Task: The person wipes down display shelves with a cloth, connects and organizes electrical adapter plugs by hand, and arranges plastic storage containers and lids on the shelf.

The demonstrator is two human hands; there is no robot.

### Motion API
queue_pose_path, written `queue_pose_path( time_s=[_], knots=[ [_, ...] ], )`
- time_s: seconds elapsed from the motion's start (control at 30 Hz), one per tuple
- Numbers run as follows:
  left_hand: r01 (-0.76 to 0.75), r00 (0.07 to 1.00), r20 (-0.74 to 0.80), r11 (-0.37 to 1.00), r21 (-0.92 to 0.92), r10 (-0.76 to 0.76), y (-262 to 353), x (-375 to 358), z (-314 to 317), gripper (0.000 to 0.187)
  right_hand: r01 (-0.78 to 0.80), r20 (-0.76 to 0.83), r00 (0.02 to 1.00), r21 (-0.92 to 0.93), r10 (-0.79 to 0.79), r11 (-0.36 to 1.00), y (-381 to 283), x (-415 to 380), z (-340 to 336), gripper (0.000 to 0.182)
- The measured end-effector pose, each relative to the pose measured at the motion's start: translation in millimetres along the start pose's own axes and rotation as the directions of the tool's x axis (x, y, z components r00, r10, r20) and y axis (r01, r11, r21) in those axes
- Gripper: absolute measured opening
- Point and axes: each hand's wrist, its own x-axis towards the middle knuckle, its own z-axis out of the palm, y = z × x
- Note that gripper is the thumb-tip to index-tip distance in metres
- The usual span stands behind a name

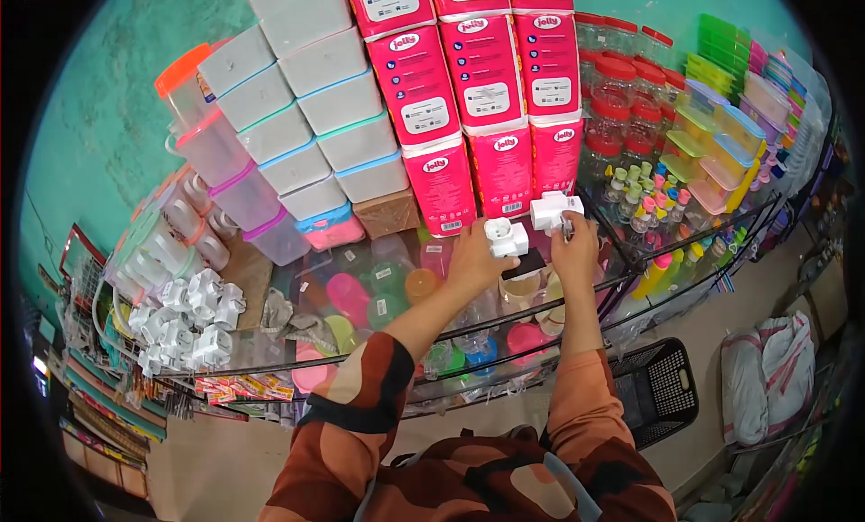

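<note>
White plastic adapter (506, 239) in left hand (478, 258), second adapter (555, 212) in right hand (577, 249), each hand closed around the sides, presumably sparing the sockets, toward desk's (347, 259) right edge; adapter heap (191, 319), left front corner.

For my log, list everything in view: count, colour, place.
Adapters: two, white, in hands
Pile of adapters: many, white, left
Packs: nine, pink, back middle
Tubs: many, greyish, left of packs
Carton: one, brown, under tubs
Jugs: several, bright-lidded, left of tubs
Jars: many, red-lidded, right of packs
Bottles: many, bright-capped, near jars
Cloth: one, grey, beside pile
Basket: one, black, lower right
Sacks: count unclear, white, far right
Wall: one, green, behind
Sleeves: two, mixed colours, lower middle
Left hand: one, on left adapter
Right hand: one, on right adapter
</note>
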Motion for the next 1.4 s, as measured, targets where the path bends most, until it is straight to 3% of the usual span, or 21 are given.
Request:
queue_pose_path(
  time_s=[0.1, 0.23, 0.5, 0.67, 0.73, 0.8, 0.9, 1.0, 1.07, 1.2, 1.27, 1.3, 1.33, 1.4],
  knots=[
    [-0.026, 0.995, -0.099, 1.0, 0.01, 0.026, -3, 12, 14, 0.078, 0.006, 0.008, 1.0, 0.056, -0.007, 0.998, 1, 0, -1, 0.034],
    [0.013, 0.995, -0.098, 1.0, -0.018, -0.014, 0, 12, 21, 0.078, 0.04, 0.028, 0.999, 0.051, -0.042, 0.998, 3, -1, -4, 0.034],
    [-0.062, 0.998, -0.01, 0.992, -0.113, 0.061, -12, 10, 11, 0.094, -0.021, 0.001, 1.0, 0.074, 0.021, 0.997, 2, -3, 0, 0.034],
    [-0.079, 0.992, 0.083, 0.973, -0.218, 0.099, -20, 12, 2, 0.094, -0.011, -0.051, 0.999, 0.049, 0.014, 0.999, 12, 1, 6, 0.034],
    [-0.193, 0.973, 0.075, 0.952, -0.239, 0.216, -33, 15, 7, 0.098, 0.016, -0.056, 0.998, 0.046, -0.013, 0.999, 16, 1, 7, 0.033],
    [-0.212, 0.967, 0.099, 0.958, -0.191, 0.234, -38, 11, 8, 0.106, -0.046, -0.046, 0.998, 0.019, 0.046, 0.999, 4, 0, -1, 0.031],
    [-0.123, 0.984, 0.112, 0.985, -0.118, 0.137, -35, -2, -2, 0.117, -0.012, -0.163, 0.987, -0.023, 0.008, 1.0, 4, -3, -1, 0.031],
    [-0.13, 0.983, 0.125, 0.989, -0.068, 0.137, -39, -24, -11, 0.107, 0.08, -0.319, 0.941, -0.111, -0.112, 0.991, -9, -6, -5, 0.029],
    [-0.093, 0.978, 0.188, 0.996, -0.019, 0.095, -18, -58, -41, 0.097, 0.292, -0.276, 0.897, -0.22, -0.346, 0.931, -24, -14, -4, 0.028],
    [-0.185, 0.979, 0.092, 0.981, 0.055, 0.18, -34, -83, -36, 0.088, 0.496, -0.093, 0.849, -0.2, -0.52, 0.845, -64, -39, 19, 0.03],
    [-0.219, 0.974, 0.07, 0.974, 0.059, 0.215, -36, -87, -37, 0.084, 0.442, -0.025, 0.883, -0.292, -0.469, 0.848, -81, -39, 35, 0.032],
    [-0.263, 0.964, -0.036, 0.964, 0.03, 0.264, -36, -90, -37, 0.08, 0.402, 0.044, 0.908, -0.371, -0.417, 0.837, -86, -39, 41, 0.034],
    [-0.31, 0.94, -0.147, 0.951, 0.002, 0.307, -35, -91, -37, 0.075, 0.39, 0.038, 0.912, -0.386, -0.408, 0.836, -85, -40, 45, 0.034],
    [-0.3, 0.941, -0.169, 0.954, -0.023, 0.292, -33, -92, -41, 0.074, 0.415, 0.153, 0.91, -0.374, -0.386, 0.83, -86, -39, 51, 0.037]
  ],
)
